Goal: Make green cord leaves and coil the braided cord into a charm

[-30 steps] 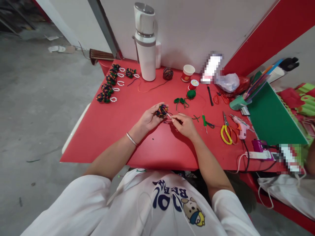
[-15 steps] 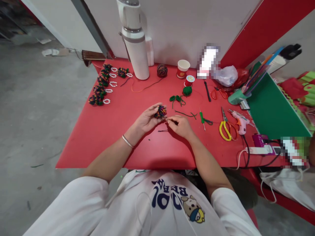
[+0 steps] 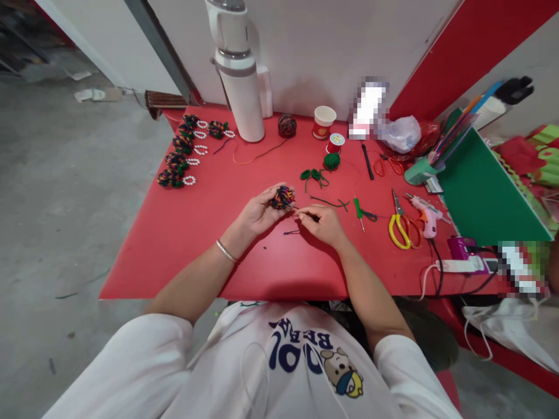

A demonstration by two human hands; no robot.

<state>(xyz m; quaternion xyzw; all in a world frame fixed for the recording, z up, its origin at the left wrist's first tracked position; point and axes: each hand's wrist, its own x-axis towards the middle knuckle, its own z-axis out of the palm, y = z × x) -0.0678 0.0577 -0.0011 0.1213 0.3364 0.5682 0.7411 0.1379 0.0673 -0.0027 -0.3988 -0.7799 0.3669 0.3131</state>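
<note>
A small multicoloured crocheted yarn piece (image 3: 282, 197) rests in my left hand (image 3: 261, 212), its fingers and thumb closed around the edges. Close by on the right, my right hand (image 3: 322, 223) is closed in a pinch on a thin needle-like tool (image 3: 297, 209) that points at the piece; its exact kind is too small to tell. A short dark yarn end (image 3: 292, 233) shows below, between the hands. To the right of my right hand lie a green-handled crochet hook (image 3: 358, 212) and cut green yarn strands (image 3: 329, 202).
Yarn pieces with white bead loops (image 3: 174, 160) line the red table's left side. Along the back stand a white flask (image 3: 242, 96), yarn ball (image 3: 287, 125), paper cup (image 3: 324, 122) and thread spool (image 3: 336, 142). Yellow-handled scissors (image 3: 398, 231) and a pink glue gun (image 3: 428, 215) lie right.
The yarn piece has turned slightly in my left hand and sits a little further left. My right hand has drawn slightly away to the right from it.
</note>
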